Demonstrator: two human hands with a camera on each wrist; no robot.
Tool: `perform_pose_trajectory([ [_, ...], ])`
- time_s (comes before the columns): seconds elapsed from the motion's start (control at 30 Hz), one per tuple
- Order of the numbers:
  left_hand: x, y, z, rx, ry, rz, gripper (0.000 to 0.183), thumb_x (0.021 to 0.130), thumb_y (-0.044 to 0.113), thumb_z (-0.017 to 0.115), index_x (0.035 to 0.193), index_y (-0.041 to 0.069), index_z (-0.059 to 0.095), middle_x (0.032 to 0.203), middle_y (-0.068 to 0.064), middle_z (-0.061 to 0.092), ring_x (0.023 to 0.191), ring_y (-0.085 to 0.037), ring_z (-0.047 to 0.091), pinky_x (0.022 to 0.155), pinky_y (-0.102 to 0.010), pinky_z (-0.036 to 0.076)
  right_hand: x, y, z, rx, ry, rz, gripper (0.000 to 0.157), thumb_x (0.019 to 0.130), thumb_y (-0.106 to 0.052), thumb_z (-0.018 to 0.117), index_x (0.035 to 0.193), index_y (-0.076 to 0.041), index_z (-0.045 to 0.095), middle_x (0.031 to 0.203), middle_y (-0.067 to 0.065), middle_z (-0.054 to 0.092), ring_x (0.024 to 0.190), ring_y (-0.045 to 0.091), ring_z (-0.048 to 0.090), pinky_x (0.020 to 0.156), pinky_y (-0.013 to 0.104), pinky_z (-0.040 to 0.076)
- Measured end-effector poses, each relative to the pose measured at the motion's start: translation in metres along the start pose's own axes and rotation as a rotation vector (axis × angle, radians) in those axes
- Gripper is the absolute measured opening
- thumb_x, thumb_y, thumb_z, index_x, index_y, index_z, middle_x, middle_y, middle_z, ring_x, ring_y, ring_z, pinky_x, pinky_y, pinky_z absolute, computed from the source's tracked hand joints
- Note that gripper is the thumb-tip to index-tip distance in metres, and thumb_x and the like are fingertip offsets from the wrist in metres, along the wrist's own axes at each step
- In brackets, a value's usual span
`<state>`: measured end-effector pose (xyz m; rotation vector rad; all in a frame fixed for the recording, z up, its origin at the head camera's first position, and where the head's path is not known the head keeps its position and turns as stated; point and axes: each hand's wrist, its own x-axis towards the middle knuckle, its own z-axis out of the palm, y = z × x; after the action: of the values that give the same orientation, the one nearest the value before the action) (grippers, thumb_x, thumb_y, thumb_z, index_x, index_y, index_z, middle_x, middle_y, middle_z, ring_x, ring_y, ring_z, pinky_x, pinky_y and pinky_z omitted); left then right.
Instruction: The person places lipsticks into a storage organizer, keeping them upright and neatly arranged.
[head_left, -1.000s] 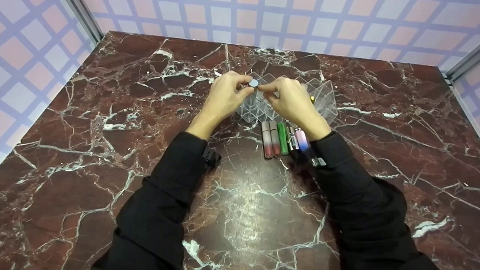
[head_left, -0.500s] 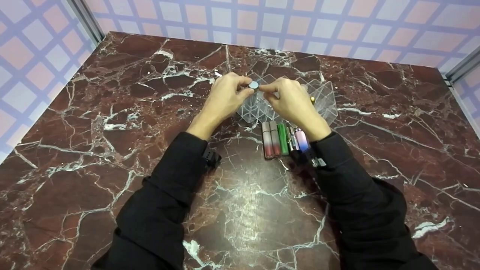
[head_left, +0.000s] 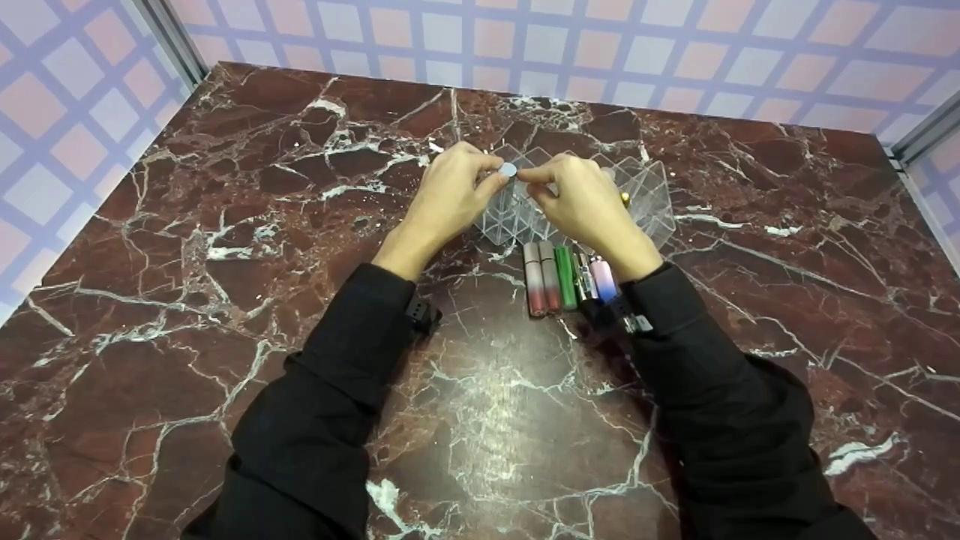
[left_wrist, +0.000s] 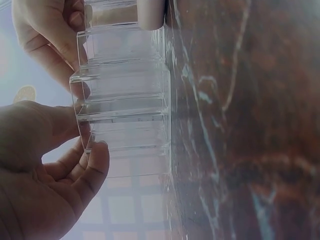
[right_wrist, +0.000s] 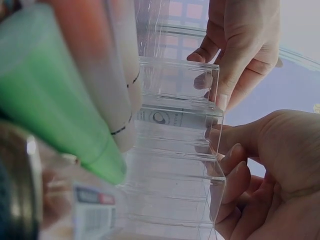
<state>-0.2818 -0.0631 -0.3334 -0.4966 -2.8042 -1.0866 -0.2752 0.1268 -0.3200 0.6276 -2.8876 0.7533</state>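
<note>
A clear plastic organizer [head_left: 499,225] with diamond-shaped compartments stands under both hands. Between the thumb and index finger of my left hand [head_left: 450,184] is the pale round end of a small tube [head_left: 508,170], pinched from the left. The right wrist view shows a grey printed label [right_wrist: 160,118] through the clear wall, in line with those fingers. My right hand [head_left: 581,196] has its index fingertip right at the tube's end, while its other fingers [right_wrist: 237,182] curl at the organizer's edge. The tube's length is mostly hidden in the head view.
In front of the organizer lie two grey-and-red tubes [head_left: 533,277], a green tube [head_left: 565,277], some slim metallic items [head_left: 585,279] and a pink-to-blue tube [head_left: 603,280], partly under the right wrist. A gold-tipped item [head_left: 625,199] shows inside the organizer. Patterned panels [head_left: 525,45] border the marble table.
The tube's round end sits slightly lower between the left fingers, with less of its dark side showing. Both hands stay almost in place, and the tubes on the table have not moved.
</note>
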Motion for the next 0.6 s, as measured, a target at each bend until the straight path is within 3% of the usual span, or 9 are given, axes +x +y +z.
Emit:
perform_pose_trajectory([
  [0.33, -0.0001, 0.0006, -0.0017, -0.007, -0.001, -0.014, 0.027, 0.1, 0.025, 0.067, 0.121, 0.01, 0.073, 0.115, -0.007, 0.065, 0.106, -0.024, 0.056, 0.088, -0.033, 0.044, 0.0, 0.001, 0.0011, 0.011, 0.004, -0.01, 0.029, 0.098, -0.009, 0.062, 0.125, -0.014, 0.072, 0.118, 0.014, 0.071, 0.072, 0.023, 0.058, 0.063, 0.034, 0.047],
  [0.6, -0.0002, 0.0004, -0.0022, -0.003, 0.0, -0.032, 0.028, 0.097, 0.023, 0.071, 0.122, 0.011, 0.072, 0.115, -0.006, 0.065, 0.1, -0.021, 0.055, 0.087, -0.032, 0.044, 0.0001, 0.0007, 0.0005, 0.002, -0.004, -0.007, 0.028, 0.099, -0.01, 0.062, 0.124, -0.015, 0.073, 0.118, 0.013, 0.071, 0.074, 0.024, 0.058, 0.063, 0.034, 0.045],
])
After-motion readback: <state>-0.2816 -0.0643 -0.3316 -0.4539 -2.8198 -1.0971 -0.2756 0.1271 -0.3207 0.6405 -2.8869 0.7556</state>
